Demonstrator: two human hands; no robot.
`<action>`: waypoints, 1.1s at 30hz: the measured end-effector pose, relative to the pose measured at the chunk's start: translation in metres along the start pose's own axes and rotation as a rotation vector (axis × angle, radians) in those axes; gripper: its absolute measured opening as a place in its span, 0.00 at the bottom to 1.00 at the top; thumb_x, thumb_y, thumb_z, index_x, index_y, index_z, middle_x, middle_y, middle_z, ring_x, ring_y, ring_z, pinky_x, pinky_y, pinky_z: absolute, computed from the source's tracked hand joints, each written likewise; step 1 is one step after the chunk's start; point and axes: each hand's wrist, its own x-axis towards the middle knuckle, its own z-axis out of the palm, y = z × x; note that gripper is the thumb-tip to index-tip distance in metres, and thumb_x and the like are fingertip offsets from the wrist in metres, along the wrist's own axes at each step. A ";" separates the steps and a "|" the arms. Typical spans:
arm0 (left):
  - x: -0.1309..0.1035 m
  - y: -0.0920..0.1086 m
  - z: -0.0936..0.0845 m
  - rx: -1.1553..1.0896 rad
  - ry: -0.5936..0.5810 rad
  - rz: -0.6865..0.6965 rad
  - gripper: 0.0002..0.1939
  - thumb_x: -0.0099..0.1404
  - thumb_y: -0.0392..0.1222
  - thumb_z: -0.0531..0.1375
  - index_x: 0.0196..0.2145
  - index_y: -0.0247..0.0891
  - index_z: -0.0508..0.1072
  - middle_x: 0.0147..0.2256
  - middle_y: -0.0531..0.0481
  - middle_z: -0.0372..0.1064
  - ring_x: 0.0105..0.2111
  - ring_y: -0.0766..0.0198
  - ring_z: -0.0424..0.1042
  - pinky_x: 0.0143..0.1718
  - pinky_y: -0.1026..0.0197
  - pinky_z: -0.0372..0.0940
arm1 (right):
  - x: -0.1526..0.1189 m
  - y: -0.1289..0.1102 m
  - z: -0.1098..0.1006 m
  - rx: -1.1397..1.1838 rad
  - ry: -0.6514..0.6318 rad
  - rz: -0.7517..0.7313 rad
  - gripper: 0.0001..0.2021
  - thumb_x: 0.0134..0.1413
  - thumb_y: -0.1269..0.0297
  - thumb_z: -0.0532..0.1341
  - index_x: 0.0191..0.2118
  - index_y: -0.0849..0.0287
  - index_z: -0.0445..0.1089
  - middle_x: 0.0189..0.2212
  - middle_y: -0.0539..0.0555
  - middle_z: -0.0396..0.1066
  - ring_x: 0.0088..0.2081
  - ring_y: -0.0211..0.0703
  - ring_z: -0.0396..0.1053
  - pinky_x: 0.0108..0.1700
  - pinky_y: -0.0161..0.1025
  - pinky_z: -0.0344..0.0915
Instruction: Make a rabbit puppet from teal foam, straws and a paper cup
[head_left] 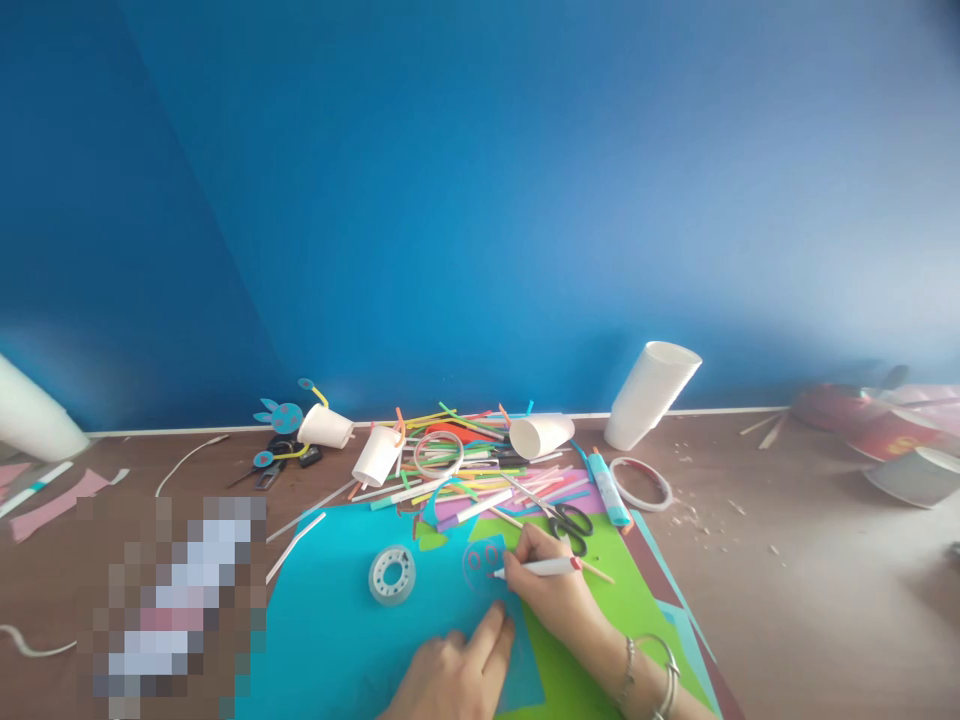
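Left hand [456,672] rests on blue paper [527,665], below the drawn face [482,571].

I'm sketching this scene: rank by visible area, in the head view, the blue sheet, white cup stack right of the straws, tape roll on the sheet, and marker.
Blue sheet
White cup stack
Tape roll, marker: unsure; marker longer but thinner
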 end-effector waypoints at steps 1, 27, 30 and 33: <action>0.000 0.000 0.000 0.000 0.002 0.003 0.24 0.65 0.31 0.49 0.59 0.37 0.60 0.55 0.43 0.64 0.26 0.67 0.73 0.23 0.68 0.68 | 0.000 0.001 0.000 -0.004 0.007 0.002 0.11 0.43 0.65 0.57 0.18 0.54 0.53 0.13 0.42 0.54 0.18 0.34 0.54 0.20 0.32 0.51; 0.000 0.001 -0.005 -0.008 -0.012 0.011 0.24 0.65 0.31 0.48 0.59 0.36 0.60 0.57 0.44 0.62 0.27 0.66 0.74 0.23 0.67 0.68 | -0.002 -0.001 -0.001 0.063 -0.078 -0.012 0.11 0.49 0.63 0.58 0.21 0.55 0.56 0.16 0.47 0.65 0.20 0.37 0.62 0.23 0.33 0.57; 0.000 0.001 -0.005 -0.017 -0.012 0.007 0.24 0.65 0.31 0.48 0.59 0.36 0.60 0.57 0.45 0.62 0.28 0.66 0.74 0.23 0.66 0.69 | -0.001 -0.002 -0.001 0.045 -0.082 -0.006 0.11 0.48 0.63 0.58 0.21 0.55 0.56 0.15 0.46 0.63 0.20 0.36 0.60 0.22 0.33 0.55; -0.001 0.001 -0.006 -0.015 -0.015 0.018 0.25 0.64 0.31 0.49 0.59 0.35 0.60 0.57 0.45 0.62 0.27 0.65 0.74 0.22 0.65 0.69 | -0.002 -0.003 -0.001 0.030 -0.072 -0.009 0.11 0.48 0.63 0.58 0.20 0.55 0.56 0.15 0.44 0.59 0.19 0.34 0.56 0.21 0.32 0.52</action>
